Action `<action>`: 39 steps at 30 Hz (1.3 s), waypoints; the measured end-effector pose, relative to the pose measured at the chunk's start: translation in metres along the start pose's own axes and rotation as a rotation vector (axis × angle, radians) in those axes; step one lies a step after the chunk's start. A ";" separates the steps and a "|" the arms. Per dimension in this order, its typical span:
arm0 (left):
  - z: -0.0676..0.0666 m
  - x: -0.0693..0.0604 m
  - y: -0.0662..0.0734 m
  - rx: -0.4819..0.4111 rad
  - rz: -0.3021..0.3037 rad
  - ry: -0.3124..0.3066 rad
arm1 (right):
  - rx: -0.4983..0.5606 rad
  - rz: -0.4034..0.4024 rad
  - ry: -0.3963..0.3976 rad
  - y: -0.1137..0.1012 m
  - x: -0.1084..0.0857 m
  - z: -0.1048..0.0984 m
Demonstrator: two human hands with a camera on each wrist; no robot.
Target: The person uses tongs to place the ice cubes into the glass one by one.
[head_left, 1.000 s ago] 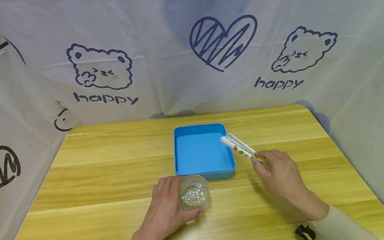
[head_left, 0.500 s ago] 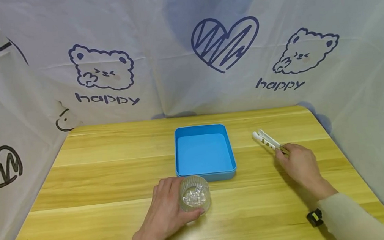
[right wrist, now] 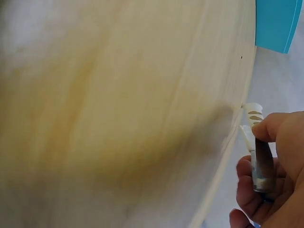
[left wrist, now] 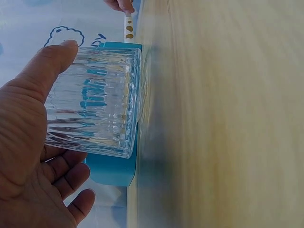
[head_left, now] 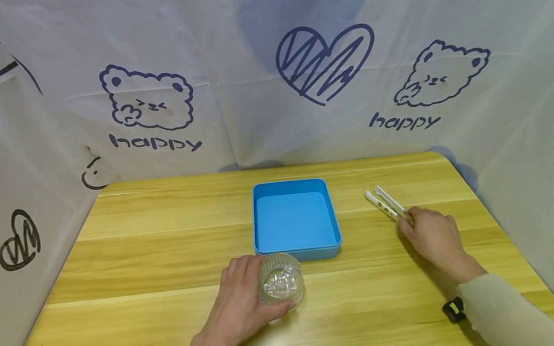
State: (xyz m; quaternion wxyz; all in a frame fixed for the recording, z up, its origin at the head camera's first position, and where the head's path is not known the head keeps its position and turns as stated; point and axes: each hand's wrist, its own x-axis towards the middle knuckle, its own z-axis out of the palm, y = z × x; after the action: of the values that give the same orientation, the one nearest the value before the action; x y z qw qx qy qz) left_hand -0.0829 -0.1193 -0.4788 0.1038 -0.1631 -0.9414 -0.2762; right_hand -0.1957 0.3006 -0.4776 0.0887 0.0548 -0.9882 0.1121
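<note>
In the head view my left hand (head_left: pixel 240 294) grips a clear ribbed glass (head_left: pixel 281 282) from its left side, thumb at the near side. Clear, glinting pieces, perhaps ice cubes or the glass's own pattern, show inside it. The left wrist view has the glass (left wrist: pixel 95 102) upright on the tabletop, fingers and thumb around it. My right hand (head_left: pixel 433 239) holds white tongs (head_left: pixel 385 203) with brown spots at their metal end, right of the blue tray. Their two tips are apart and at the table surface. The right wrist view shows thumb and fingers around the tongs (right wrist: pixel 260 161).
A square blue tray (head_left: pixel 299 252) stands at the middle of the wooden table (head_left: pixel 165 249), just behind the glass. White cloth (head_left: pixel 226 45) with drawn bears and hearts hangs around the table's back and sides. A black wrist device (head_left: pixel 454 310) sits by the right sleeve.
My right hand has carried the tongs from over the tray's right edge to the right and down to the table; their arms have spread apart. The left hand and glass have stayed put.
</note>
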 end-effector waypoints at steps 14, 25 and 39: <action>-0.001 -0.002 -0.003 -0.028 -0.003 -0.005 | -0.072 -0.031 -0.059 -0.001 -0.004 -0.001; -0.010 -0.011 -0.011 -0.066 -0.090 -0.024 | -0.112 -0.046 -0.030 -0.003 -0.003 0.001; -0.032 -0.021 -0.039 -0.034 -0.175 0.022 | -0.110 -0.037 -0.039 -0.002 -0.003 0.006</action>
State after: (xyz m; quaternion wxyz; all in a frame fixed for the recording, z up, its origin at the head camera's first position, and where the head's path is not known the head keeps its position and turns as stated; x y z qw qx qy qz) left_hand -0.0748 -0.1732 -0.4778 0.0871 -0.0791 -0.9461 -0.3017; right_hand -0.1937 0.2979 -0.4836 0.0741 0.0701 -0.9933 0.0549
